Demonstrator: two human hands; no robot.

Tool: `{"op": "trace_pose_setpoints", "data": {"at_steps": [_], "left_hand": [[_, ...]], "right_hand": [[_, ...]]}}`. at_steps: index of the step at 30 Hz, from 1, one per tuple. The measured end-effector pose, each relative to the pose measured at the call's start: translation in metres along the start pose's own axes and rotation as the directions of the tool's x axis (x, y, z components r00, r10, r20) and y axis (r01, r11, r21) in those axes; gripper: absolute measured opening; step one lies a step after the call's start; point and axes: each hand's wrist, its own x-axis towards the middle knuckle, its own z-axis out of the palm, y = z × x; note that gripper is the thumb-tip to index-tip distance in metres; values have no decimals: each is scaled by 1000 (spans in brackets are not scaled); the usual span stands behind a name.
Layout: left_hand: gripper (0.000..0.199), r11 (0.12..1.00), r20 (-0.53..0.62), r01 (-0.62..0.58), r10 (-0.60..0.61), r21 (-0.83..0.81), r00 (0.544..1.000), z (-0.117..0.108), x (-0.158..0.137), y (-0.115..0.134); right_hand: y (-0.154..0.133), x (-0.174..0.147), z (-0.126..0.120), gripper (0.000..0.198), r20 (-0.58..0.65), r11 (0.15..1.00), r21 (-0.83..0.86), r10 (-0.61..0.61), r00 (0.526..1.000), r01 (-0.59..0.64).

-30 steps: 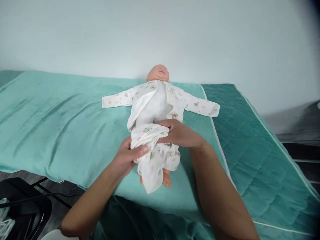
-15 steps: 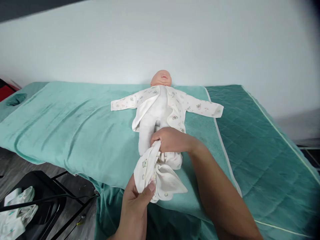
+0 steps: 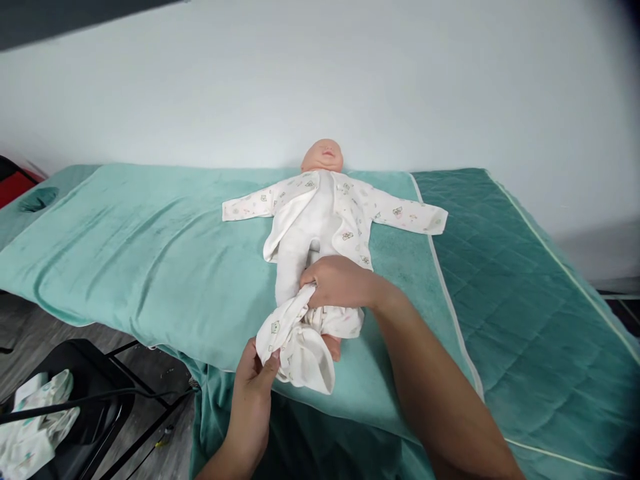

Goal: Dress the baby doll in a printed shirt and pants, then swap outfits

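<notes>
Left hand [image 3: 255, 387] fingers grip printed cloth [image 3: 310, 363]; right hand [image 3: 340, 283] fingers close on same cloth, farther up; doll [image 3: 323, 158] beneath and beyond fingers; step looks like working cloth about doll's legs; next move seemingly calls for gentle, steady grip.

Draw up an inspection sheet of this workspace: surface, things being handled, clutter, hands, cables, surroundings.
Surface: light green cover, wrinkled at left; darker quilted cover showing at right.
Things being handled: doll on its back, arms spread, in an open printed jacket; printed white garment bunched at its lower legs, one foot showing below.
Clutter: patterned cloths on a black chair, lower left.
Hands: left hand pinches the garment's near part; right hand grips it nearer the doll's body.
Cables: what looks like a black cable crosses in front of the chair.
Surroundings: pale wall behind; grey floor; red item at the left edge, unidentifiable.
</notes>
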Motion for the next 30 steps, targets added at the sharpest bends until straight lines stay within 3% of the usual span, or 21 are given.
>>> {"op": "trace_pose_setpoints", "data": {"at_steps": [4, 9, 14, 18, 23, 30], "left_hand": [[40, 993, 67, -13, 6, 115, 998, -5, 7, 8], [49, 997, 244, -30, 11, 73, 970, -9, 22, 19], [41, 972, 382, -173, 101, 160, 919, -19, 49, 29], [21, 875, 347, -319, 190, 365, 919, -23, 75, 43], [14, 811, 226, -392, 323, 434, 919, -13, 106, 54], [12, 667, 184, -521, 510, 533, 840, 12, 141, 63]], "right_hand": [[-1, -1, -2, 11, -14, 999, -13, -30, 999, 30], [2, -2, -4, 7, -48, 996, 72, -51, 998, 54], [7, -3, -7, 8, -21, 980, 181, -76, 997, 79], [8, -4, -7, 16, -30, 978, 189, -87, 996, 91], [4, -6, -10, 30, -38, 986, 157, -49, 998, 54], [6, -2, -7, 17, -166, 958, 287, 63, 984, -13]]}}
